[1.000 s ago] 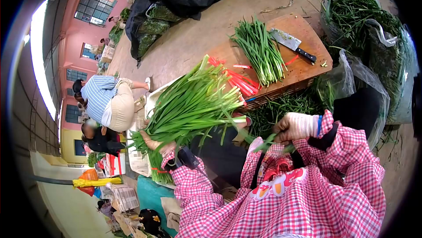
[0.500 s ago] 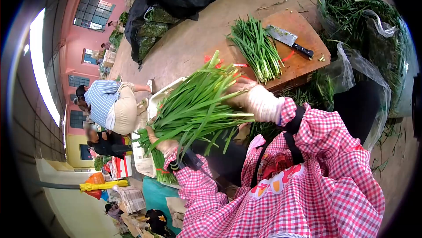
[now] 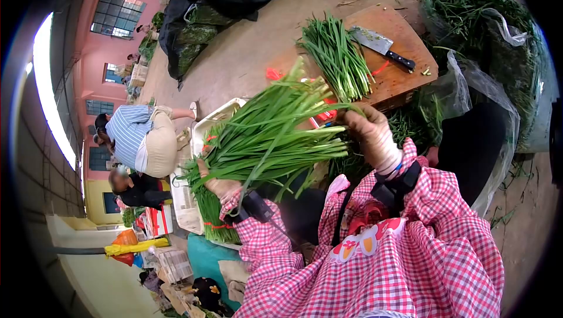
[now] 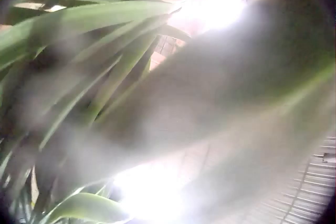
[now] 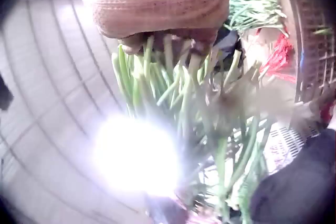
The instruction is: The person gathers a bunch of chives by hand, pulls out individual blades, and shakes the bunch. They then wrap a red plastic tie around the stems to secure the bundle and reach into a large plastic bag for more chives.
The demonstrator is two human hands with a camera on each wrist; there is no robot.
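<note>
Right hand (image 3: 370,136) drew back from the leafy green bunch (image 3: 264,136), pinching a slim green stalk (image 3: 337,106); left hand (image 3: 221,188) grips the likely soft bunch; stems (image 3: 327,135) seem firmer holds.

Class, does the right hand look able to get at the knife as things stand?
Probably yes: the right hand is near the board, where the knife lies uncovered, though the hand appears to pinch greens.

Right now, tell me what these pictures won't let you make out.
Left hand, head view: most fingers hidden by the leaves.
Red ties, head view: partly hidden behind the leaves.
Bag, head view: cut off by the image's dark border.
Right hand, right wrist view: cut off by the top edge.
Left wrist view: background lost to a blurred near leaf and white glare.
</note>
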